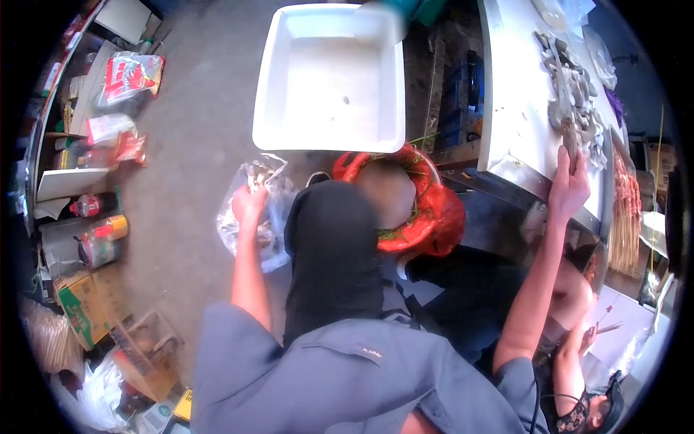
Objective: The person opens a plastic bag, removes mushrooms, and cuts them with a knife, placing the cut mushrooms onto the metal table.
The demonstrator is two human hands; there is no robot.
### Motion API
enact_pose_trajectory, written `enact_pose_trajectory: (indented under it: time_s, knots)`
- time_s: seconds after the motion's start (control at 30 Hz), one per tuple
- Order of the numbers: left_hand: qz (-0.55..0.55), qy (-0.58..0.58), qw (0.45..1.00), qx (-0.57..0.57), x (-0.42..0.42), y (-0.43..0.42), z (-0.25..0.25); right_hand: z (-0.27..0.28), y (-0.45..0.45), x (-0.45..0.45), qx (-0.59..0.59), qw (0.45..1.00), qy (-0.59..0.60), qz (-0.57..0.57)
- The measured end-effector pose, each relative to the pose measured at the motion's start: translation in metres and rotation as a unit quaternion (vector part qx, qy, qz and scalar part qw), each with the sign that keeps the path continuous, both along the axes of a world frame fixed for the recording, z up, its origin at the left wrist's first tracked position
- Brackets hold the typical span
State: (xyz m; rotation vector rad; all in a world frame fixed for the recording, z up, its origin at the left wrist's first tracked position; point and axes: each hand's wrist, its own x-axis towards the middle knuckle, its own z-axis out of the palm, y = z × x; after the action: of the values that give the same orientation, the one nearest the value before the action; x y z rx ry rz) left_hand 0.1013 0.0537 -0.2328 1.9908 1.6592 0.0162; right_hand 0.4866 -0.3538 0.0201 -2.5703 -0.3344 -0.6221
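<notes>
My left hand (249, 204) is closed on a clear plastic bag (278, 217), which hangs over the floor beside my knee and has pale contents I cannot make out. At the right, my right hand (569, 186) reaches over the edge of a white table (517, 87). Its fingers are closed round a narrow greyish-brown item (570, 137) that I cannot identify. Grey, glossy pieces (589, 112) lie in a heap just beyond that hand.
Ahead is a white tub (329, 90) with small dark specks. A red bag (441, 217) with green stalks stands by my knee. Skewers (623, 210) lie right of the table. A co-worker (571, 376) sits at lower right. Packaged goods and a carton (87, 311) line the left.
</notes>
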Motion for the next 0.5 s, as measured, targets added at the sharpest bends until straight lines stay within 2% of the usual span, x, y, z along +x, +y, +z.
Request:
enact_pose_trajectory:
  time_s: [0.07, 0.17, 0.2, 0.23, 0.33, 0.5]
  knots:
    - [0.011, -0.020, 1.000, -0.021, -0.012, -0.002, 0.008, -0.002, -0.001, 0.001, 0.007, 1.000, -0.011, 0.009]
    - [0.184, -0.117, 0.970, -0.107, -0.023, -0.015, 0.047, -0.002, 0.000, 0.001, 0.016, 0.999, -0.031, 0.028]
    - [0.202, -0.166, 0.959, -0.111, -0.032, -0.019, 0.054, -0.002, -0.001, 0.001, 0.019, 0.998, -0.039, 0.039]
    - [0.201, -0.165, 0.960, -0.108, -0.044, -0.017, 0.048, -0.002, -0.001, 0.002, 0.022, 0.998, -0.037, 0.039]
    - [0.160, -0.052, 0.984, 0.059, -0.068, -0.014, 0.036, -0.004, -0.002, 0.005, 0.017, 0.999, -0.027, 0.026]
    - [0.097, -0.018, 0.984, 0.147, -0.081, -0.019, 0.066, -0.006, -0.005, 0.007, 0.016, 0.999, -0.028, 0.030]
